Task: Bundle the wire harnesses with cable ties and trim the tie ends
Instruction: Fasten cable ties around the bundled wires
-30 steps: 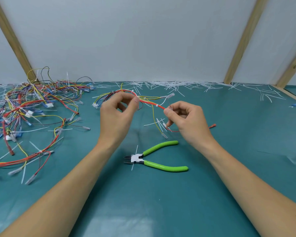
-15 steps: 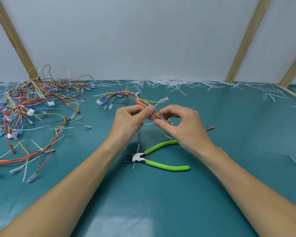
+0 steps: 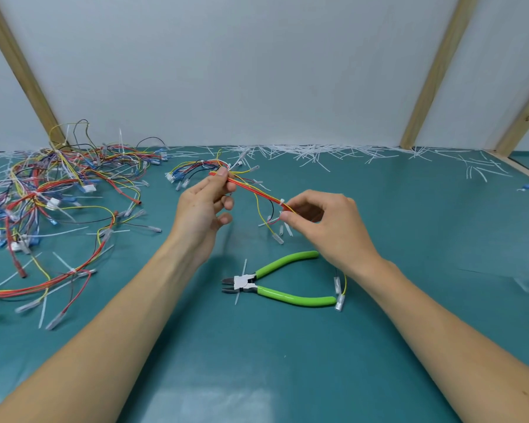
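Far left of both grips, a pile of wire harnesses (image 3: 43, 203) lies on the teal worktop (image 3: 287, 361); several carry untrimmed tie tails, so those ties are fitted but most trimming remains. The left hand (image 3: 203, 209) pinches the harness in work (image 3: 251, 190) between thumb and fingertips, grip narrow and closed on the wires. Right of it, a white cable tie (image 3: 282, 202) sits on the red strands, just above the right hand (image 3: 324, 224), whose fingertips appear closed on the tie tail; the view is poor here. Below both grips, the green-handled flush cutters (image 3: 275, 282) lie untouched. Beyond both grips, cut tie ends (image 3: 303, 152) indicate earlier trims.
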